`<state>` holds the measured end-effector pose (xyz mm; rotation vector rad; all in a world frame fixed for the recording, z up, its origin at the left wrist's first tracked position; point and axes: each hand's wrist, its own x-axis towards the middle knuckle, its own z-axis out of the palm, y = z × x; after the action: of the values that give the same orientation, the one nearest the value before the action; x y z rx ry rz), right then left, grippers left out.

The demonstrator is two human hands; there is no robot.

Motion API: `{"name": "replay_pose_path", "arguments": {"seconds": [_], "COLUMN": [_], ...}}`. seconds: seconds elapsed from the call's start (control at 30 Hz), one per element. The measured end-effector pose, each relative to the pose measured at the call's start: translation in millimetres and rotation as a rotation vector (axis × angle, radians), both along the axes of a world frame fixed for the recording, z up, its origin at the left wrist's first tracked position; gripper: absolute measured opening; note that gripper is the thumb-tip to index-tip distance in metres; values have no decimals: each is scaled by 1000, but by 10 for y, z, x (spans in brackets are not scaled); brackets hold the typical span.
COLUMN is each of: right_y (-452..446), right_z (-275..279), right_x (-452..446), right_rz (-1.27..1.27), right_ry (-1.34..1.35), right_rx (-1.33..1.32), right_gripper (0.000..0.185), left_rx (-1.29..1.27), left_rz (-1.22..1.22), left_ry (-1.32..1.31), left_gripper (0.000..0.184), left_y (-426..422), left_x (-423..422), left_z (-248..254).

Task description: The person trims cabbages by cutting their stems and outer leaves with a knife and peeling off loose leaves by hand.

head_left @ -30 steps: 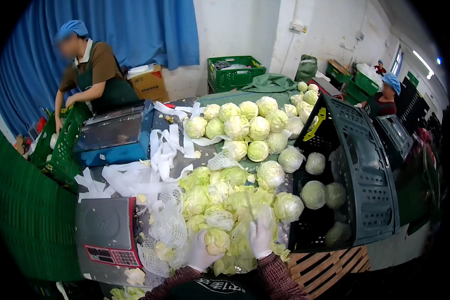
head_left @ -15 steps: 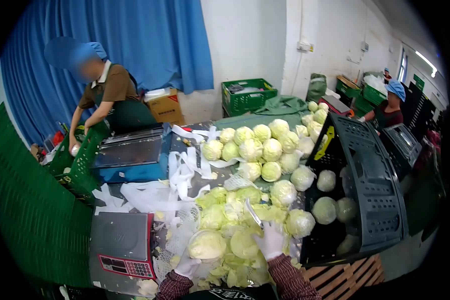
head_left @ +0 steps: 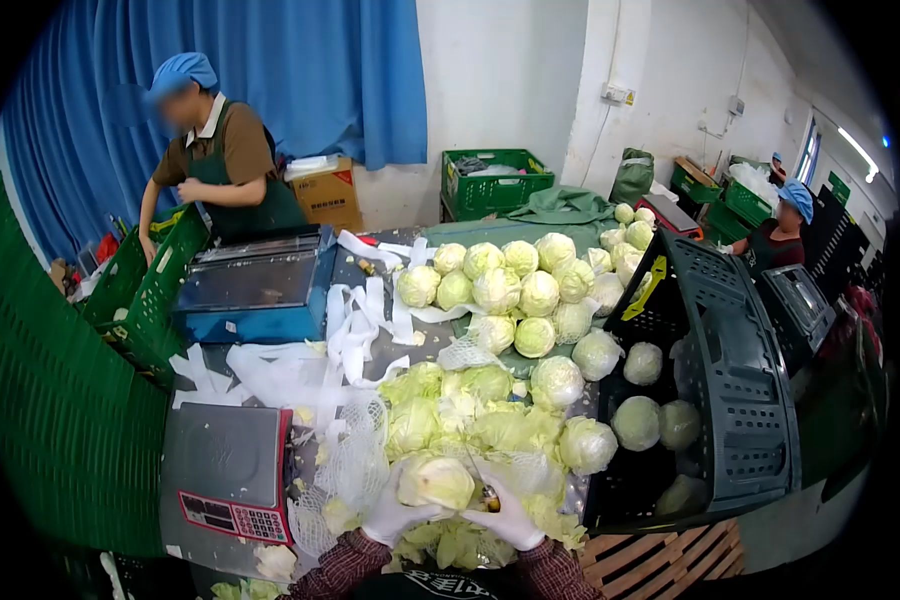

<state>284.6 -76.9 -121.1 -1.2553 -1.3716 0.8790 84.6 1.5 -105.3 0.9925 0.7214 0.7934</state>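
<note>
Cabbage (head_left: 436, 484) is cupped over loose leaves (head_left: 455, 541) by the left hand (head_left: 398, 514); knife (head_left: 491, 498), partly hidden, is gripped by the right hand (head_left: 513, 514) just beside it. Trimming seems in hand; steady support and careful cutting are called for.

Produce packing room — piled cabbages (head_left: 497, 291), red-edged scale (head_left: 226, 470), plastic crates (head_left: 497, 183), capped workers (head_left: 225, 150)
</note>
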Motion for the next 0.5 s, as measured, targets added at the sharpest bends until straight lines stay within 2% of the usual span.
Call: {"name": "replay_pose_path", "arguments": {"seconds": [0.03,0.1,0.13,0.2,0.23,0.27,0.37,0.43,0.5], "right_y": [-21,-258,-293,-398,-438,-452,-478,-456,-438], "right_z": [28,188,236,76,-22,-91,-147,-262,-255], "right_x": [16,8,4,-91,-153,-208,-277,-293,-321], "right_rz": [-115,-279,-252,-225,-186,-205,-152,-158,-146], "right_ry": [-306,-440,-452,-543,-631,-717,-831,-809,-842], "right_rx": [137,-159,-81,-157,-212,-116,-165,-112,-175], "right_gripper": [51,48,45,44,43,44,48,52,55], "left_rx": [-11,470,457,651,642,667,689,644,624], "left_rz": [2,39,27,87,72,52,36,14,0], "left_ry": [1,409,406,763,761,809,846,835,833], "left_gripper": [99,95,95,98,98,98,100,101,102], "left_y": [23,4,-19,-103,-121,-106,-65,-27,-11], "left_x": [8,42,78,124,143,165,177,163,162], "left_z": [-99,-269,-383,-572,-536,-462,-489,-507,-532]}}
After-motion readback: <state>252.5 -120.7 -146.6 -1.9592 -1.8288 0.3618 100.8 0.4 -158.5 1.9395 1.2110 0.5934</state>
